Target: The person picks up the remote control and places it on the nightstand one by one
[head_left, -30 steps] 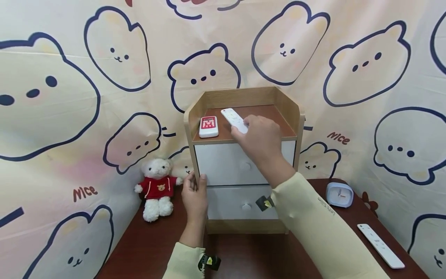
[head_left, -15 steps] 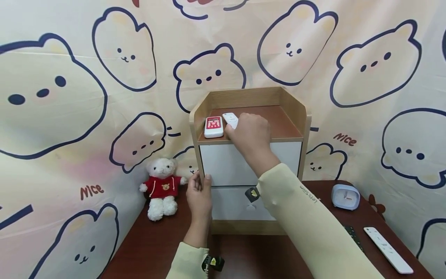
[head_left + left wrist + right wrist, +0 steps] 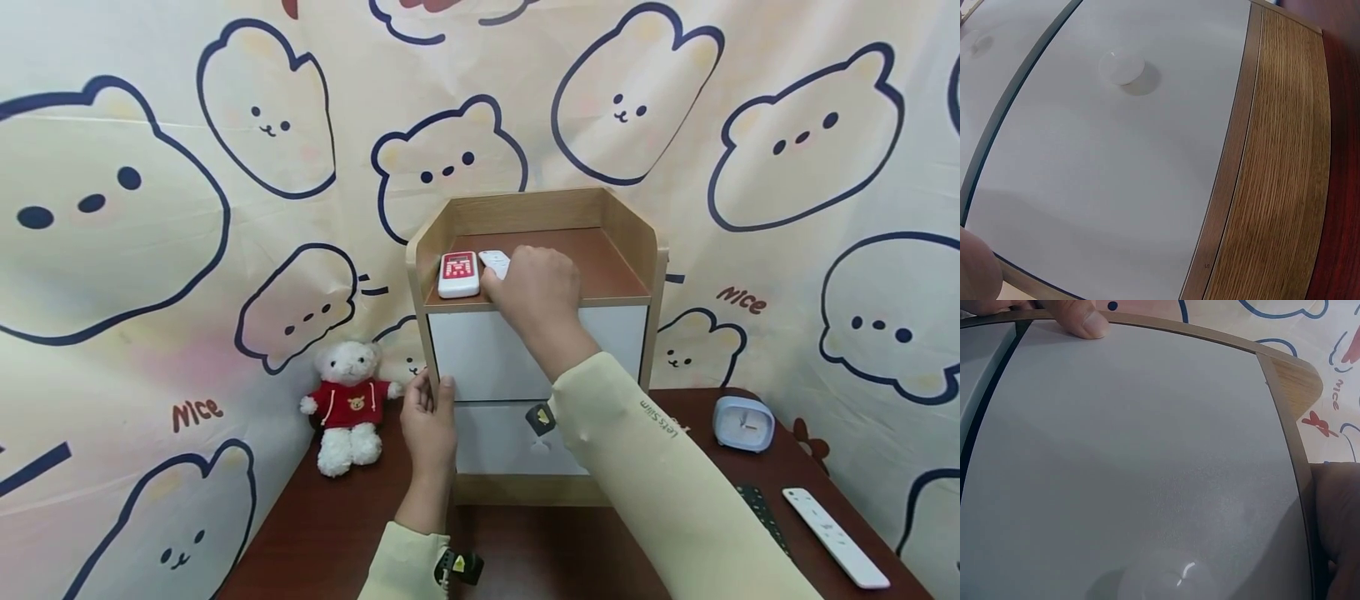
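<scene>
On the top shelf of a small wooden cabinet with two white drawers, my right hand holds a white remote control. Only its far end shows; the fingers hide the rest. Just left of it lies a chunky white device with a red keypad face and a small screen. My left hand grips the cabinet's left front edge, fingers along the side panel. In the right wrist view its thumb presses over the edge onto a drawer front. A round knob shows on the lower drawer.
A white teddy bear in a red hoodie sits left of the cabinet. Right of it are a blue-rimmed clock, a dark remote and a white remote on the brown table. A bear-print cloth hangs behind.
The right hand has brought the white remote down and left, close beside the red-faced device. The left hand stays on the cabinet edge. The head view has shifted slightly, and the dark remote shows now.
</scene>
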`<action>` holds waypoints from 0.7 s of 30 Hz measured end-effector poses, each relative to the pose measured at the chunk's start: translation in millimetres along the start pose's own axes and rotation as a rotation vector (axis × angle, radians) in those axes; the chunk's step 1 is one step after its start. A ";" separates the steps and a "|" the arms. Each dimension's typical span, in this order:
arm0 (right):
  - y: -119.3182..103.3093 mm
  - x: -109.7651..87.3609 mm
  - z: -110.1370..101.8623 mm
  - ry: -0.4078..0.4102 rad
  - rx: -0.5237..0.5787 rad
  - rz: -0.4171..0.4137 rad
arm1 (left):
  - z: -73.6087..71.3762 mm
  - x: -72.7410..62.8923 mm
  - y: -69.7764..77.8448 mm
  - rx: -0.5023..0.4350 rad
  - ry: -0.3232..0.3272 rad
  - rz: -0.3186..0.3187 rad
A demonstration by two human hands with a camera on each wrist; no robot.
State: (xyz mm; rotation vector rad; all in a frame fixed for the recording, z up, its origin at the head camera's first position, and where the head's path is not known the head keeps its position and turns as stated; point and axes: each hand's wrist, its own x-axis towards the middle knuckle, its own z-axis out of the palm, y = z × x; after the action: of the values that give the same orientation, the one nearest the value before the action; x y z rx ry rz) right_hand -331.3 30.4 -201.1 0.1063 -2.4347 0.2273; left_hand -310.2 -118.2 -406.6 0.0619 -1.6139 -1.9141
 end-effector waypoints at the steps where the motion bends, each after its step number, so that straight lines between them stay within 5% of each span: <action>1: 0.3 -0.5 0.1 0.003 -0.004 -0.001 | 0.1 -0.1 0.0 -0.001 -0.001 -0.003; 7: 5.7 -9.1 0.0 0.039 0.047 -0.031 | 0.2 -1.0 0.1 -0.005 0.000 -0.016; 11: 14.9 -29.8 1.3 0.161 0.188 -0.133 | 0.1 -1.4 -0.8 -0.006 0.001 -0.028; 16: 30.4 -75.0 13.2 0.419 0.354 -0.320 | 0.3 -1.0 -2.3 -0.010 0.008 -0.027; 21: 49.6 -134.9 36.4 0.469 0.505 -0.363 | 2.3 0.2 -3.7 -0.009 0.009 0.009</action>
State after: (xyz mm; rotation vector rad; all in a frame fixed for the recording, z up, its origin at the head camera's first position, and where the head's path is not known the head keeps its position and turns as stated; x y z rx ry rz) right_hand -257.6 74.4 -322.1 0.6363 -1.8088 0.6200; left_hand -312.9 -116.1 -409.2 0.0597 -1.5965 -1.9117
